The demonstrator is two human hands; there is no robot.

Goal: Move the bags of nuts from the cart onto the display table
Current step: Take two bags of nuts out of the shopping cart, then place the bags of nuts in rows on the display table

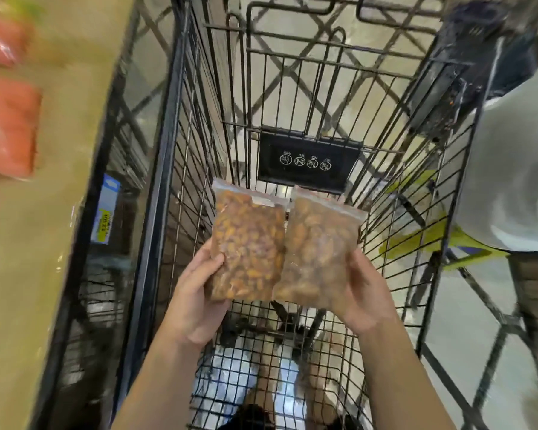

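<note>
Two clear zip bags of brown nuts are held side by side above the black wire cart (pixel 168 169). My left hand (pixel 196 299) grips the left bag of nuts (pixel 249 243) by its lower left edge, thumb on its front. My right hand (pixel 364 293) grips the right bag of nuts (pixel 319 249) by its lower right edge. The bags touch along their inner edges. The wooden display table (pixel 44 212) runs along the left of the cart.
Orange-red packets (pixel 8 128) lie blurred on the table's far left. A blue and yellow price tag (pixel 104 212) hangs on the table's edge. A person in a white top (pixel 516 169) stands at the right of the cart. The cart's black child-seat flap (pixel 308 162) is ahead.
</note>
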